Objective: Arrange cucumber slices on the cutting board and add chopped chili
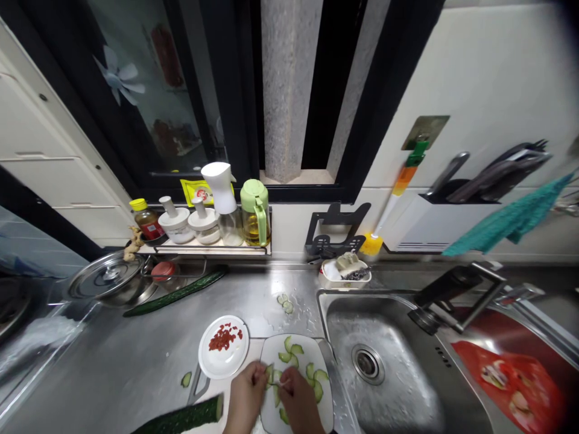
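A white square plate [296,342] sits at the front of the counter, with thin cucumber slices [318,393] laid on it in small fan-like groups. Over its left part my left hand [248,390] is closed, its thumb and fingertips pinching a cucumber slice [270,372]. Close beside it, my right hand [299,399] is also closed in a pinch; what lies between its fingertips is too small to make out. A round white plate [205,360] with small red berries [222,337] stands just left of the square plate. A cut cucumber [190,416] lies left of my left hand.
The steel sink [389,343] opens directly right of the plate. A whole cucumber [176,293] lies further back, below a rack of seasoning jars [175,226] and an oil jug [256,211]. A red bag [506,386] rests right of the sink. Knives stand in a wall holder [443,223].
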The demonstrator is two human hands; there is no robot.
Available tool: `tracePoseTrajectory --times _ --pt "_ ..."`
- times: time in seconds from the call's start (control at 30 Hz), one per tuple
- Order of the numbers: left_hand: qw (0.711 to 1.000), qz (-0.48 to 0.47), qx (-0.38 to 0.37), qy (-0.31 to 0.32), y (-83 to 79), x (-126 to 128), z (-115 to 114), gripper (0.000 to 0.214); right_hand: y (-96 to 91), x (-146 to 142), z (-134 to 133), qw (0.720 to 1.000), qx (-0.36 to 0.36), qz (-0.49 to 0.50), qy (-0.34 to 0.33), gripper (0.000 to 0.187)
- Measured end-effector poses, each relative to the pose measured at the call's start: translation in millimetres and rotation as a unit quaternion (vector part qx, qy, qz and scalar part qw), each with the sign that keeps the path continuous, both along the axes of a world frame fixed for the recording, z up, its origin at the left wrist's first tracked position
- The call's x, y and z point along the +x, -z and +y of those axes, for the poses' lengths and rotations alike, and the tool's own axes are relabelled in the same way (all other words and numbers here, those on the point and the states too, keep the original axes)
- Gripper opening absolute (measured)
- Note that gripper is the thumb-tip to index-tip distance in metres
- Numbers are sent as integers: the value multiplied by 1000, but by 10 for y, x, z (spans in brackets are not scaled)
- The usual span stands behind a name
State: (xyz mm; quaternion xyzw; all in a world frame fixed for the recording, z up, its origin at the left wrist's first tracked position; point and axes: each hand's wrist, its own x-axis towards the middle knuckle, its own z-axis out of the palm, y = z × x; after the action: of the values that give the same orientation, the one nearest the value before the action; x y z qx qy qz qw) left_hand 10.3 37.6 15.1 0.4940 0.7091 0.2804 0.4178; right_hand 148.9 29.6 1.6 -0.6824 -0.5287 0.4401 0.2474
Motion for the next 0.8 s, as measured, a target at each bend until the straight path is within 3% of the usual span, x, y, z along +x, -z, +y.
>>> tracePoseTrajectory --times 0.1,0.27,0.43,0.8 --pt "996 66 39 36 -30 -2 39 19 -25 -9 12 997 18 -62 -32 17" --pt "991 104 77 40 60 -6 69 21 -178 -38 38 978 25 -189 -84 21" --pt "987 129 78 49 108 16 84 23 -228 -65 39 968 12 -230 -100 24" --pt "986 124 86 68 148 24 99 18 -42 -116 23 949 49 -292 -113 24"
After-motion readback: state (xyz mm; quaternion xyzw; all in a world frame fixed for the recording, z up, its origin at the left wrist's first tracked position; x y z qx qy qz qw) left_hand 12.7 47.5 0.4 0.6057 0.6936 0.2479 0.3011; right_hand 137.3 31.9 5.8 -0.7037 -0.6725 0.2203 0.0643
